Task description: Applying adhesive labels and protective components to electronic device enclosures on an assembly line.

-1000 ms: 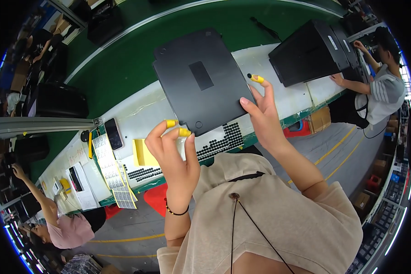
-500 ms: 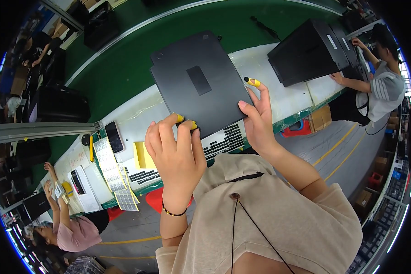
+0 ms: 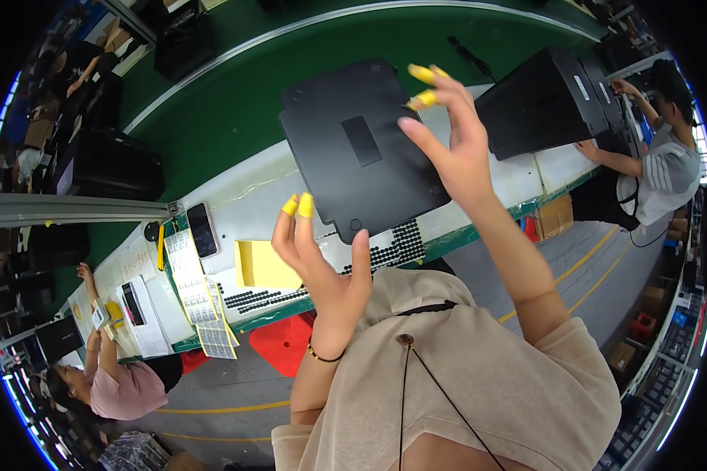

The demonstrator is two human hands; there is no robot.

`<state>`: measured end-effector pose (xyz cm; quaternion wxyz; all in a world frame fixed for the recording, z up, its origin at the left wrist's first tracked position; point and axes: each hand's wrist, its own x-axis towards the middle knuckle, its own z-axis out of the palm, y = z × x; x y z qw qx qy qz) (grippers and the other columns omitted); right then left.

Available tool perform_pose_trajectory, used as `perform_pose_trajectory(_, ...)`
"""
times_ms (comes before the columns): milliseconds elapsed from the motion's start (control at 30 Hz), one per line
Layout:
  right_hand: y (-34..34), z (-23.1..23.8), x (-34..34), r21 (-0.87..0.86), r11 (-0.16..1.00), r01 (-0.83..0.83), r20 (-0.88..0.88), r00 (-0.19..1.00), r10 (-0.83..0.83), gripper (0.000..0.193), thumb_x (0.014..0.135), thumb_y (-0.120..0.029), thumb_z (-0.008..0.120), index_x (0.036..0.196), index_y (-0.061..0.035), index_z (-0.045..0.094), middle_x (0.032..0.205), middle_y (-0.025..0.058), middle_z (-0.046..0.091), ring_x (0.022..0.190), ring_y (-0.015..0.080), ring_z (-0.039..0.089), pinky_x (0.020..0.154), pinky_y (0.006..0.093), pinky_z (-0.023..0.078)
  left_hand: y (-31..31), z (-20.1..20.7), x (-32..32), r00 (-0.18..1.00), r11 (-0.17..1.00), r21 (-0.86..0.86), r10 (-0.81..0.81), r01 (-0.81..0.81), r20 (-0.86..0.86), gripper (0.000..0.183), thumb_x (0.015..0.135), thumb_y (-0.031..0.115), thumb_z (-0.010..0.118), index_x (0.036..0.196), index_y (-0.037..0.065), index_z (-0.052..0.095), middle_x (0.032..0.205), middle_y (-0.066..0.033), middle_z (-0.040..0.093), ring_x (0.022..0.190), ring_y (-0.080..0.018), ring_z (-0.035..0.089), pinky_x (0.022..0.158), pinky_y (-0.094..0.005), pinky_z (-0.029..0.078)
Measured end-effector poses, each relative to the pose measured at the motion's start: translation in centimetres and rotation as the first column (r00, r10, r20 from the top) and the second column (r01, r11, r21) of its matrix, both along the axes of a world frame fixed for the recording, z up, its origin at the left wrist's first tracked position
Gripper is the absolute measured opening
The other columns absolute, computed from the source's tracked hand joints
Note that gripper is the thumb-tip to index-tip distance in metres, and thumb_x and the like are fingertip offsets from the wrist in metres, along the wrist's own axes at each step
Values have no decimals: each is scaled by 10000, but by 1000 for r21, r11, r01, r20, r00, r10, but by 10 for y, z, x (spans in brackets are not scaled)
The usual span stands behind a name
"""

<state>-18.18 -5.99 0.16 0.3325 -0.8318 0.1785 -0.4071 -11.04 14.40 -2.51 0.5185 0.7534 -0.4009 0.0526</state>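
Black panel (image 3: 369,169) is seen at centre frame, laid across the white worktop (image 3: 232,184). Left hand (image 3: 327,271) is poised at its lower-left corner — grip spread, nothing pinched. Right hand (image 3: 462,149) is raised at its upper-right edge — grip parted too; whether the panel is touched can't be told. Yellow box (image 3: 279,271) is set lower left, black dots (image 3: 407,242) below the panel.

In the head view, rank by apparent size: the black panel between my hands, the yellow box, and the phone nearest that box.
1. Black panel, clearly largest
2. Yellow box
3. Phone, smallest
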Motion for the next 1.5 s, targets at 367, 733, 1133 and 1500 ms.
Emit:
perform_pose_trajectory(367,-27,22,108,-428,857,-288,-309,937,160,170,854,-199,651,919,-43,631,1161,82,563,1165,279,448,1027,414,342,-11,-26,5,943,984,-156,-125,80,-308,692,854,105,586,1429,-15,221,1413,-172,274,1341,-303,279,1133,-439,198)
perform_pose_trajectory(733,-9,23,99,-401,854,-332,-414,897,154,146,890,-157,601,976,-46,643,1090,64,578,1104,253,528,1109,559,257,-12,-30,7,961,981,-175,-128,86,-245,710,833,123,623,1409,-42,243,1383,-244,255,1301,-379,293,1080,-462,254)
perform_pose_trajectory(1133,2,20,64,-464,820,-336,-540,841,39,412,951,-245,517,1347,-135,501,1399,105,429,1358,304,321,1150,541,125,40,-144,68,988,990,106,107,-95,-111,498,845,185,650,1262,-21,471,1302,-250,440,1227,-401,408,1029,-469,328)
perform_pose_trajectory(1500,52,45,7,11,854,-520,-136,845,517,273,853,-52,590,1121,-3,605,1148,159,612,1079,309,575,953,391,436,185,-206,139,724,471,582,601,-662,338,133,803,34,628,934,33,607,1034,-155,604,1012,-327,551,875,-441,423)
